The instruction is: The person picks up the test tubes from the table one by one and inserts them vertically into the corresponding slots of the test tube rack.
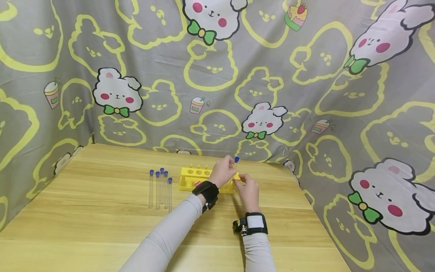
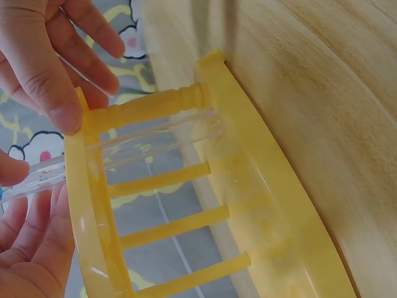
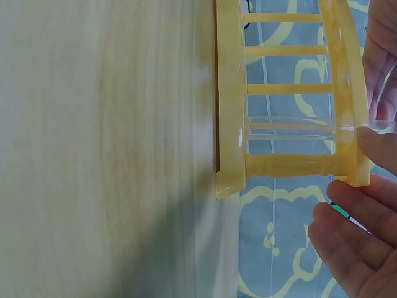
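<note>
Right now your left hand (image 1: 222, 170) pinches a blue-capped test tube (image 2: 155, 139), its lower end through the yellow rack's (image 1: 198, 178) end hole; right hand (image 1: 248, 190) fingers curl on rack's corner.

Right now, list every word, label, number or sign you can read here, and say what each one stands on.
None can be read.
Red label on the front of the yellow rack: too small and blurred to read.
Drink cups printed on the cloth backdrop: marks too small to tell.
Wristbands and test tubes: no print visible.
</note>
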Demonstrator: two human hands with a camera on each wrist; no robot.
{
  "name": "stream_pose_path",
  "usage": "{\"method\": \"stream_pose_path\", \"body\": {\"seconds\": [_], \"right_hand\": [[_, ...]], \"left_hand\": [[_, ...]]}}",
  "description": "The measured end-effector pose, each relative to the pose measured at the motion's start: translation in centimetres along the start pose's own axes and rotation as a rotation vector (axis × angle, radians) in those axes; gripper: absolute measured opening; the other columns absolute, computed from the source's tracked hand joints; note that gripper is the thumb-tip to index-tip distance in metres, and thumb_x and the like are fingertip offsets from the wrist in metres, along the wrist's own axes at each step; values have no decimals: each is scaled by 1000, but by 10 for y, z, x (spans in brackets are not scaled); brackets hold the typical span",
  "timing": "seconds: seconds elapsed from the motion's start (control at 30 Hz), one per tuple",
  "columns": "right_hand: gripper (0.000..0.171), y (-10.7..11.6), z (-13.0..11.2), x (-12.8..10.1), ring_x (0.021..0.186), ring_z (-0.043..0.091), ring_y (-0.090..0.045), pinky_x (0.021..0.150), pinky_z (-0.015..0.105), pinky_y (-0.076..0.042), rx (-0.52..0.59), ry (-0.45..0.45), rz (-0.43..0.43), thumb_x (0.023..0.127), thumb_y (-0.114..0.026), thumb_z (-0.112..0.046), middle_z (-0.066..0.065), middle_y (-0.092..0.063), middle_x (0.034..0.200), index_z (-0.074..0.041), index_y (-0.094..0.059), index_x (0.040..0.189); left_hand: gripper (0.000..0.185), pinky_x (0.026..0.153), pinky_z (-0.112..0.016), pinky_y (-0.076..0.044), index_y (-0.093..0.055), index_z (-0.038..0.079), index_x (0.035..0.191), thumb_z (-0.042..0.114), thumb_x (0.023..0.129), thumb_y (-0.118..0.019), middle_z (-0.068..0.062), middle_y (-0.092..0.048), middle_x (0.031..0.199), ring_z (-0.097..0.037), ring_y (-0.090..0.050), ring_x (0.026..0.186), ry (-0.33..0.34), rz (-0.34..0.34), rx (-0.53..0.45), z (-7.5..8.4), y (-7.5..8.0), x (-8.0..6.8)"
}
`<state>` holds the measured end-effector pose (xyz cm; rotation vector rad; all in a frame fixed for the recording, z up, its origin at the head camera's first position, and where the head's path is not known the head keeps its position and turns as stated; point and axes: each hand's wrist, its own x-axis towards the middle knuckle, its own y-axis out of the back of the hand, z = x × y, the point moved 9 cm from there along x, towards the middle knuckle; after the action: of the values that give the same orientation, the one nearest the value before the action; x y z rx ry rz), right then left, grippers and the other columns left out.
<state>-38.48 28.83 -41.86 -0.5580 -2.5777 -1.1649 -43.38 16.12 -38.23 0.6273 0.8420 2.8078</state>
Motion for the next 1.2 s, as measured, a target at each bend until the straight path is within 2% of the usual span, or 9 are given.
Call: {"method": "stream_pose_path", "body": {"seconds": [0.2,0.37,0.57,0.73,0.87,1.0,1.1,1.2], "right_hand": [[33,-1,1,0,105,37,-67,87,48,-55,4,1,-5,87,-72,-22,20,-71,110,-1,-68,111],[34,-1,0,-1,107,37,-66,88,48,-55,12,-17,-18,87,-72,-24,20,-71,112,-1,-67,112],[38,-1,-1,-2,111,38,-64,90,49,-54,25,-41,-33,88,-71,-25,20,-69,116,-1,-66,117],[39,-2,1,-2,112,37,-64,91,48,-54,38,-60,-40,88,-71,-25,20,-69,117,-2,-65,118],[39,-1,2,-1,111,37,-64,90,48,-54,41,-54,-25,87,-72,-26,20,-69,116,-2,-66,117],[38,-2,2,-2,111,37,-65,89,47,-55,47,-50,-32,87,-72,-26,20,-69,115,-2,-66,116],[37,-3,2,-3,111,36,-65,89,46,-55,48,-57,-41,88,-71,-25,20,-69,116,-2,-66,117],[37,-3,2,-3,111,35,-65,89,46,-55,47,-62,-45,88,-71,-25,19,-69,117,-3,-65,118]], "left_hand": [[27,77,-28,-54,-59,5,112,12,87,-68,-10,-66,101,-22,-64,91,4,-5,1,0,2,-1],[33,75,-29,-55,-58,5,117,13,87,-68,-12,-65,107,-23,-66,91,-4,1,-15,6,19,-6],[36,79,-31,-56,-57,7,122,17,88,-67,-12,-64,116,-22,-65,95,18,-17,-40,9,58,-14],[36,83,-34,-57,-58,6,120,21,89,-68,-12,-65,116,-23,-66,96,39,-10,11,-2,105,-22],[32,84,-37,-57,-60,5,115,24,90,-66,-13,-66,112,-24,-65,97,34,9,85,-19,146,-32],[30,83,-41,-56,-61,4,111,25,90,-65,-14,-67,108,-27,-64,97,31,21,178,-46,180,-48],[32,78,-43,-56,-61,1,111,25,90,-63,-17,-69,104,-30,-65,91,64,7,246,-73,197,-60],[31,68,-37,-54,-61,-2,106,24,90,-62,-19,-69,97,-27,-64,80,113,-47,322,-102,205,-70]]}}
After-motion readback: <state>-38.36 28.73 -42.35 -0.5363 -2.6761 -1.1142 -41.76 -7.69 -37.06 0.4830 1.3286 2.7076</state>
